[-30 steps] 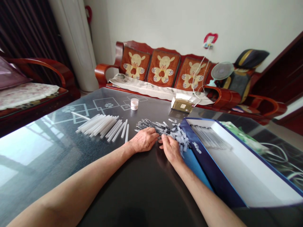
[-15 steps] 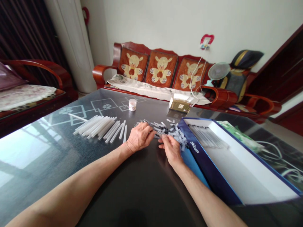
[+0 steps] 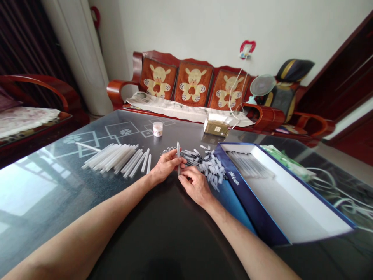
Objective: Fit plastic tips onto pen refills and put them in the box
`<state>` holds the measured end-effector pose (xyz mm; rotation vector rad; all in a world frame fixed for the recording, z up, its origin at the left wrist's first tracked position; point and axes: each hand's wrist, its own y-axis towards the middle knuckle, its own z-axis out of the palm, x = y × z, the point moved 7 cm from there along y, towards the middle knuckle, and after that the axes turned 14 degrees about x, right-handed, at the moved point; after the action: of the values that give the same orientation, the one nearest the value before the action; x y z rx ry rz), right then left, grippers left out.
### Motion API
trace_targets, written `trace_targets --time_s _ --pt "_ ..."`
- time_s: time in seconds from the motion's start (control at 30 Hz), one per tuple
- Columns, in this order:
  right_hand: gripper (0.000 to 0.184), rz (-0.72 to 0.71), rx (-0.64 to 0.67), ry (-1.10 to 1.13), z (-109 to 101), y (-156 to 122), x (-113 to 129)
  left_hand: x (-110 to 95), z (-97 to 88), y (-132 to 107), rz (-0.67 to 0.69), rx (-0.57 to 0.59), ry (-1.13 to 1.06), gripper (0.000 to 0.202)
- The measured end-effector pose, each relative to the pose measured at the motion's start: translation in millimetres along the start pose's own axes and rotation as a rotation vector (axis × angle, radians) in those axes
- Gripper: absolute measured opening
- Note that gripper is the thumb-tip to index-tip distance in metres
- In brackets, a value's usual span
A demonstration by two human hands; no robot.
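Observation:
A slim translucent pen (image 3: 178, 149) stands upright between my hands, its narrow tip pointing up. My left hand (image 3: 163, 166) pinches it around the middle. At its lower end the fingers of my right hand (image 3: 197, 185) close on it. Just beyond my hands lie small pen tips (image 3: 169, 149), partly hidden by my left hand. A loose heap of translucent and dark pen caps (image 3: 215, 168) is spread to the right. Several white pen barrels (image 3: 112, 156) lie side by side on the left.
A dark blue box (image 3: 256, 217) with a white inside stands at the right, holding a row of pens (image 3: 253, 163). A blue panel (image 3: 233, 202) lies beside it. Further back are a small round tub (image 3: 157, 129) and a tissue box (image 3: 216, 127). White cables (image 3: 344, 190) lie far right.
My hands have come together, and the pen now stands upright between them. The left hand has turned and drawn back from the pen tips; the right has left the caps. The view has shifted slightly.

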<state>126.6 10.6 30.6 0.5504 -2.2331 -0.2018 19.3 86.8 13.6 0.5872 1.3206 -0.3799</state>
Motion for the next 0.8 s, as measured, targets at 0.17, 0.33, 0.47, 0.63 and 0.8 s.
trace_targets --time_s 0.17,0.33,0.47,0.63,0.8 --pt "0.014 -0.013 -0.008 0.000 1.3 -2.6 3.6 -13.4 -9.6 -2.8 0.048 -0.086 0.279 0.040" --pt "0.021 0.013 -0.263 -0.019 -28.8 -7.6 -6.0 -32.2 -3.3 -12.5 0.210 -0.147 1.059 0.030" --pt "0.021 0.079 -0.375 -0.216 -72.6 -7.7 -22.6 -26.5 13.7 -16.8 0.293 -0.045 1.395 0.026" --pt "0.014 0.185 -0.217 -0.474 -93.6 -5.0 -39.0 -22.1 20.0 -16.6 0.249 0.046 1.480 0.031" --pt "0.009 0.235 -0.019 -0.672 -68.8 -5.9 -36.5 -19.9 19.3 -16.4 0.221 0.066 1.495 0.033"
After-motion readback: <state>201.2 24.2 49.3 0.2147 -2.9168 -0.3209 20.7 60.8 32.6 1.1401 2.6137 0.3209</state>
